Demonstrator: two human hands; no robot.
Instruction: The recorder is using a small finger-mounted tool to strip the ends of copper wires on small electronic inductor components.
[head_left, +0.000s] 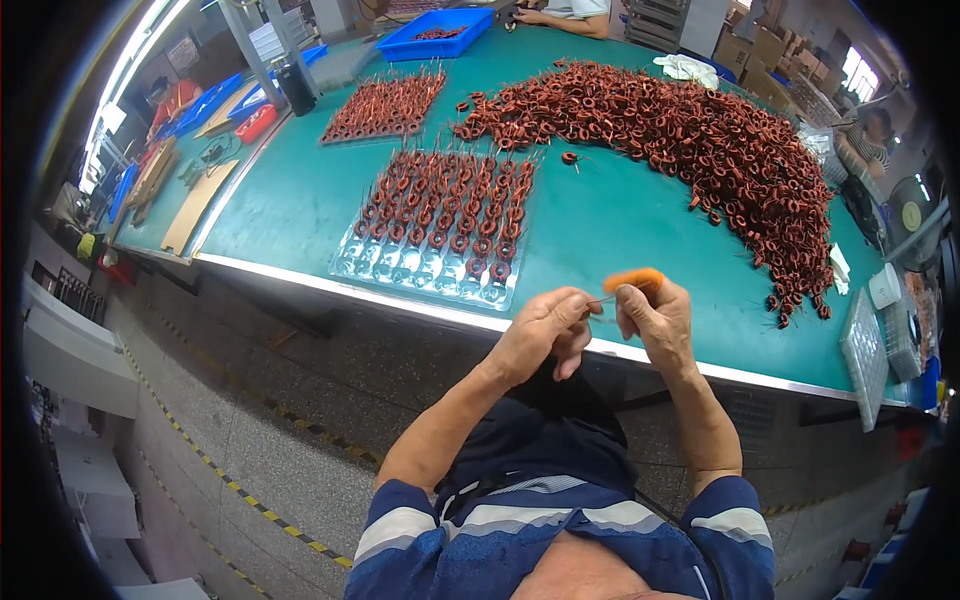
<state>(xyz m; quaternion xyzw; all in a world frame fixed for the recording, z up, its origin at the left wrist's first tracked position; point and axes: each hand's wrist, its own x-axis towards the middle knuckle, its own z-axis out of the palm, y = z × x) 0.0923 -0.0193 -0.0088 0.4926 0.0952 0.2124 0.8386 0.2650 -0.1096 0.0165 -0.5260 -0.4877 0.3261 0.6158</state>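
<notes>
My left hand (546, 332) is closed in a pinch just over the table's front edge, and a thin wire shows at its fingertips. What else those fingers hold is hidden. Close beside it on the right, my right hand (662, 322) grips something orange (634, 281), smeared by motion, so its kind cannot be made out. Beyond my left hand lies a clear plastic tray (408, 278). Red ring-shaped coils (425, 200) with wire leads stand in rows in its pockets; most pockets of the front row hold none.
A large heap of loose red coils (680, 130) spreads across the right of the green table (270, 220). A lone coil (570, 158) lies nearby. Behind stand another filled tray (385, 105) and a blue bin (435, 38). Stacked clear trays (864, 350) sit at the right edge.
</notes>
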